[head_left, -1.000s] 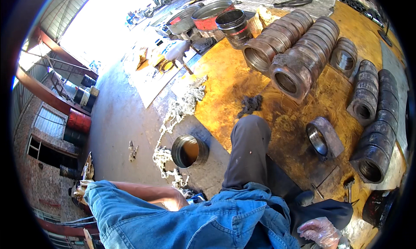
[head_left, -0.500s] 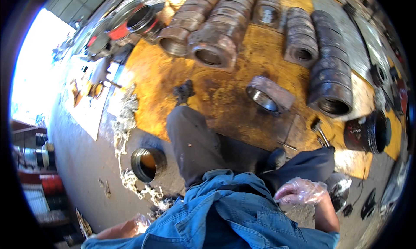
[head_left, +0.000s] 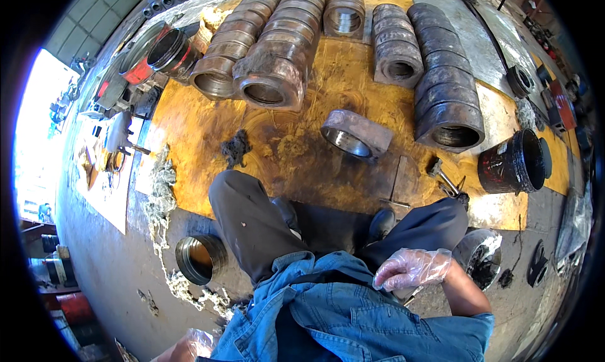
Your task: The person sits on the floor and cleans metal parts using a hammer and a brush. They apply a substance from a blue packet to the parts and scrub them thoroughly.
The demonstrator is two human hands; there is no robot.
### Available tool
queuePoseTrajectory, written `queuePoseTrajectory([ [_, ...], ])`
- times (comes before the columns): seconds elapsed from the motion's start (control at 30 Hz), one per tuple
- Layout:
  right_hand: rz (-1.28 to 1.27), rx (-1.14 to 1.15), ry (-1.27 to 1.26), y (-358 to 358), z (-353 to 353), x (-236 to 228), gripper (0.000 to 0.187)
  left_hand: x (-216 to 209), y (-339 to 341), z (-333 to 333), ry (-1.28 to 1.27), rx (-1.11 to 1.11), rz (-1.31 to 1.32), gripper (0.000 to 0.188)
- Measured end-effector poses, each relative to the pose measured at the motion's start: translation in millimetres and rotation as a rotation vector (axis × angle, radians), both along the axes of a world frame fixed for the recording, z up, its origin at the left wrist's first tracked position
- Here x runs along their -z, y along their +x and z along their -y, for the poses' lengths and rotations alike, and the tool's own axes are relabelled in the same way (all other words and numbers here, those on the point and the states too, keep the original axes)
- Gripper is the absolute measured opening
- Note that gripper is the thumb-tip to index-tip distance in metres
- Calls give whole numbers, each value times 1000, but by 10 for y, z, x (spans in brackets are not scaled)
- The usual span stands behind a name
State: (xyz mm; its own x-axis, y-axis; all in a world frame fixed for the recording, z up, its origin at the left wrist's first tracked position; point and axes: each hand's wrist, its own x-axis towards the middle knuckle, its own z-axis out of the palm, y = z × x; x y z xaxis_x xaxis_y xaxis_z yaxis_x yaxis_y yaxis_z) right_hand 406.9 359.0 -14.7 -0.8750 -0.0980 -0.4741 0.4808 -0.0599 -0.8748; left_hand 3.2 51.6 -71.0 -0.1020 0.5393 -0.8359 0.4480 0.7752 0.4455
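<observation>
showing curled right hand (head_left: 413, 268), cropped left hand (head_left: 199, 344), grips unclear, open sheet (head_left: 287, 138) between dark clump (head_left: 236, 149) and ring (head_left: 368, 128)

Head-worn L fisheye cam looks dn & fwd.

Left hand (head_left: 200, 344) cut off by the lower edge, its fingers too unclear to read, right hand (head_left: 413, 268) with its palm hidden from above, thin metal piece (head_left: 413, 296) partly covered beneath it, left shoe (head_left: 287, 214) half behind the knee (head_left: 236, 188), doorway (head_left: 36, 128) washed out by glare.
</observation>
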Motion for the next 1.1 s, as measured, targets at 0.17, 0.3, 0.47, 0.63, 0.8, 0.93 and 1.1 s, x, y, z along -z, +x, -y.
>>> queuePoseTrajectory([
  [0.17,-29,15,-3,34,8,19,25,23,43,35,-7,-9,-5,36],
  [0.3,-32,-18,-33,76,14,59,31,50,102,67,-22,-19,-4,36],
  [0.47,-44,20,-12,123,16,84,31,111,129,90,-35,-27,0,35],
  [0.63,-60,17,-3,81,14,111,31,111,148,228,-48,-56,-7,34],
  [0.8,-42,23,9,33,-39,102,29,120,228,446,-65,-111,-11,33],
  [0.93,-15,-5,17,-63,-103,51,29,144,350,668,-81,-180,-6,33],
  [1.1,-37,-38,40,-143,-154,86,28,187,534,990,-85,-289,-7,32],
])
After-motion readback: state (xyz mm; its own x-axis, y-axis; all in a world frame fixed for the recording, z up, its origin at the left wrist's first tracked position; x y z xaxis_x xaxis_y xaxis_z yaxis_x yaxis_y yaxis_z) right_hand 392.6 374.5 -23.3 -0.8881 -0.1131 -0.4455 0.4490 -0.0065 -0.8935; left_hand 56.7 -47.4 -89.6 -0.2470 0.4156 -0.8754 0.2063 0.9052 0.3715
